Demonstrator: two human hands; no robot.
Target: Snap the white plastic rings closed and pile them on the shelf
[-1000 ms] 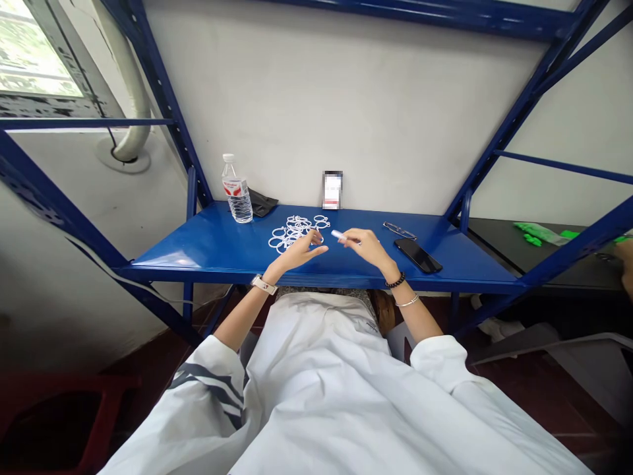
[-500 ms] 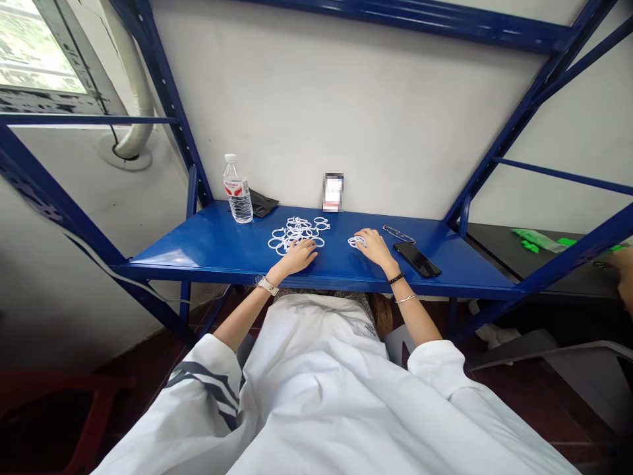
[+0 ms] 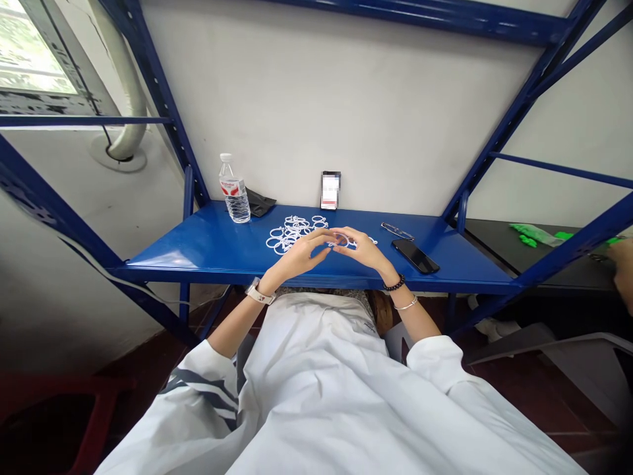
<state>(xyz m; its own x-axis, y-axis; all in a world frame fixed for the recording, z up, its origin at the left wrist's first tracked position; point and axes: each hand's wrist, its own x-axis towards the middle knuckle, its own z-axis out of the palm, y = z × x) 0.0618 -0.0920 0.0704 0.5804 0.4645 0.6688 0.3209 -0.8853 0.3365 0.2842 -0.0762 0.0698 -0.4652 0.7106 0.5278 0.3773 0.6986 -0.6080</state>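
One thin, round, white plastic-looking ring (image 3: 345, 239) is raised between the person's two bare hands, above the middle of the glossy blue metal tabletop (image 3: 188, 241). The right hand (image 3: 363, 251) has its thumb and fingers closed on this ring; the left hand (image 3: 304, 256) brings its fingertips up against it from the other side, though I cannot tell whether they clamp it. Being circular, the ring has no single long axis; its opening appears tilted, and which way any catch points is too small to tell.

To the left lies one loose heap of similar white rings (image 3: 297, 224), overlapping too much to count. At least one more white ring (image 3: 373, 241) shows just behind the right hand, partly covered.

Also on the tabletop are one clear plastic bottle with a white cap (image 3: 236, 191), one flat black pouch (image 3: 261, 202) beside it, one upright phone with a lit screen (image 3: 330, 191) by the wall, one pair of folded eyeglasses (image 3: 397, 231) and one black phone lying flat (image 3: 415, 256).
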